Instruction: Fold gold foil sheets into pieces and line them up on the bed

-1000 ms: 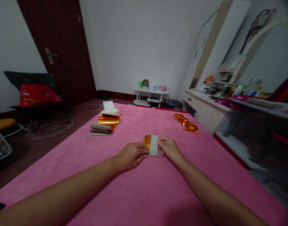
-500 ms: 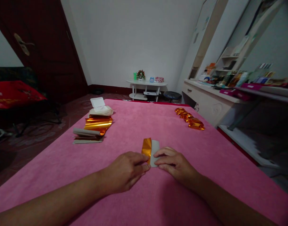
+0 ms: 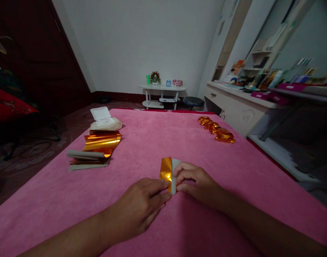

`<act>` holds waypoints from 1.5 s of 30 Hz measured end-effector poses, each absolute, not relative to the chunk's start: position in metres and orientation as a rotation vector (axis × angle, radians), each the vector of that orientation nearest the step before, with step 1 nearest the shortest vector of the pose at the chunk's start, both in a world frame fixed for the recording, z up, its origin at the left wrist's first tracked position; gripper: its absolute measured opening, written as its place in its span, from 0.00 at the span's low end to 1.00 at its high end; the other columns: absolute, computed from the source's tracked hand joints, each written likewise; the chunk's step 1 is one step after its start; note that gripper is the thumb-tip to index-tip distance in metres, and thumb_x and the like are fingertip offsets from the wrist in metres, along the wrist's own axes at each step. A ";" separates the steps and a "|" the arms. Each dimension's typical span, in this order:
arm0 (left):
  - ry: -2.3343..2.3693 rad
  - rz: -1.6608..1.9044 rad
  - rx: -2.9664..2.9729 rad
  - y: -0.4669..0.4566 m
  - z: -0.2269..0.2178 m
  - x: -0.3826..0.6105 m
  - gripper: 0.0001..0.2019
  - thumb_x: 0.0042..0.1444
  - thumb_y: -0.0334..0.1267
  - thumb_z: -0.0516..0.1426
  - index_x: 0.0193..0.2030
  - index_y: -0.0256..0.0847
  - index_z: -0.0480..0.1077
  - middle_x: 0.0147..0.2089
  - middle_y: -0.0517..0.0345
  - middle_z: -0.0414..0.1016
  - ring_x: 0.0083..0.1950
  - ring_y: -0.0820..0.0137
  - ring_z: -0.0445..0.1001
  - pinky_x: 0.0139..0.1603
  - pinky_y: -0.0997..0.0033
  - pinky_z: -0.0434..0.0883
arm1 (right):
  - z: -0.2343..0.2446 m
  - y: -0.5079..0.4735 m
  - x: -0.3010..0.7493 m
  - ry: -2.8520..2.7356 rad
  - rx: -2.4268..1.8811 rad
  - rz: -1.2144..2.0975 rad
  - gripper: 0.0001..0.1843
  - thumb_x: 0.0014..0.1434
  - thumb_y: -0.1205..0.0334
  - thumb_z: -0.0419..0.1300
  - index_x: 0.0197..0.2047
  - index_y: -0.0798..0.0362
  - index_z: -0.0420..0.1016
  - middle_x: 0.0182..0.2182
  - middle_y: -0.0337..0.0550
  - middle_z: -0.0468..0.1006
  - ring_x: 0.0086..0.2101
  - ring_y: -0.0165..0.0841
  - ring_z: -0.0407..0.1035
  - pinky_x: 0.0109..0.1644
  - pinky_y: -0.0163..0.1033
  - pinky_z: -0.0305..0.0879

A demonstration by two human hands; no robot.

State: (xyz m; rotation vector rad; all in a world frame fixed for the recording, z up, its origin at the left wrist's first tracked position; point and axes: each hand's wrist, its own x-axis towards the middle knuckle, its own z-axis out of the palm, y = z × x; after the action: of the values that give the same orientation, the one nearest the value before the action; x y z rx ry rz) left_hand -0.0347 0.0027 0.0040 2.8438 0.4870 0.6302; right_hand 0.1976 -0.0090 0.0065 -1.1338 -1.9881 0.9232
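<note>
A sheet of gold foil paper (image 3: 166,167), partly folded, lies on the pink cloth (image 3: 152,139) in front of me. Its left strip shows shiny gold and its right part shows the dull grey backing. My left hand (image 3: 150,200) pinches the near left edge, thumb and fingers on the gold strip. On the other side, my right hand (image 3: 194,180) has its fingers curled round the grey edge, covering part of it. To the left rests a stack of gold foil paper (image 3: 101,142), its lower sheets curled over to grey backs.
A white pack with a raised lid (image 3: 106,123) stands behind the stack. Several folded gold pieces (image 3: 217,130) sit in a row at the right. Past the cloth are a small white table (image 3: 160,86), a round stool (image 3: 193,101) and a cluttered dresser (image 3: 238,101).
My right fingers have curled in closer on the grey part, which now looks narrower and lifted at its edge. The left hand still holds the gold side. The camera view has shifted slightly.
</note>
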 end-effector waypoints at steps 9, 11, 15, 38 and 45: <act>0.492 0.654 2.827 0.003 -0.002 -0.036 0.19 0.61 0.31 0.50 0.59 0.40 0.62 0.55 0.49 0.70 0.53 0.65 0.70 0.51 0.62 0.72 | 0.005 -0.005 0.199 -1.869 -1.150 1.036 0.06 0.52 0.71 0.61 0.27 0.52 0.76 0.35 0.39 0.73 0.37 0.29 0.68 0.41 0.34 0.64; 0.498 0.662 2.814 0.002 -0.001 -0.036 0.20 0.60 0.30 0.50 0.60 0.40 0.61 0.56 0.50 0.70 0.54 0.66 0.69 0.52 0.62 0.71 | 0.004 -0.004 0.193 -1.827 -1.191 1.016 0.07 0.50 0.72 0.61 0.25 0.53 0.75 0.33 0.39 0.73 0.36 0.29 0.69 0.41 0.34 0.63; 0.508 0.636 2.799 0.002 0.001 -0.035 0.19 0.60 0.31 0.51 0.59 0.41 0.63 0.55 0.50 0.70 0.53 0.66 0.70 0.51 0.63 0.72 | 0.002 -0.003 0.188 -1.818 -1.276 0.917 0.08 0.48 0.73 0.62 0.22 0.53 0.73 0.32 0.38 0.72 0.34 0.29 0.68 0.41 0.34 0.63; 0.544 0.653 2.782 -0.002 0.001 -0.034 0.23 0.60 0.31 0.50 0.63 0.42 0.56 0.55 0.48 0.70 0.53 0.64 0.69 0.53 0.58 0.71 | 0.007 0.003 0.190 -1.846 -1.299 1.022 0.05 0.46 0.69 0.63 0.21 0.54 0.73 0.30 0.39 0.71 0.31 0.29 0.66 0.36 0.33 0.62; 0.520 0.605 2.822 0.000 0.000 -0.034 0.22 0.61 0.31 0.49 0.62 0.43 0.58 0.55 0.49 0.69 0.51 0.64 0.70 0.50 0.59 0.71 | 0.016 0.004 0.194 -1.949 -1.223 1.146 0.06 0.48 0.65 0.61 0.21 0.54 0.73 0.30 0.40 0.70 0.31 0.29 0.65 0.35 0.33 0.62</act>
State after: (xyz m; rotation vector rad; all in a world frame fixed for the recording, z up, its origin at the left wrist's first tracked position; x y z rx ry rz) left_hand -0.0340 -0.0001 0.0003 2.8219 0.5202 0.6055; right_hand 0.1945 0.0040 0.0155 -1.2232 -1.9495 1.1460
